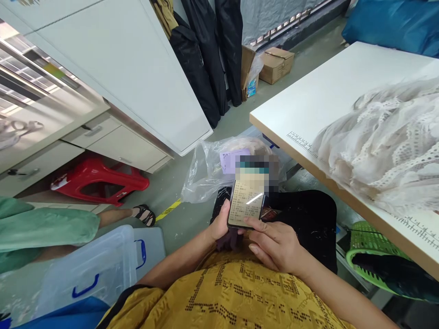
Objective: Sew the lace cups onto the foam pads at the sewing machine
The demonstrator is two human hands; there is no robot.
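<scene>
A smartphone (245, 204) with a lit screen is held in front of my lap. My left hand (222, 225) is wrapped round its lower left edge, thumb along the side. My right hand (274, 244) rests at the phone's bottom right corner, fingers curled loosely, index finger touching the lower edge. Below the hands are my black trousers (308, 219) and my yellow patterned top (240, 292).
A white table (322, 105) at right carries a heap of white lace fabric (387, 137). A green basket (373, 260) sits under it. A clear plastic bag (209, 169) lies on the floor ahead. At left: a red stool (99, 180), a clear bin (96, 269), another person's sandalled foot (144, 214), white cabinets (113, 91).
</scene>
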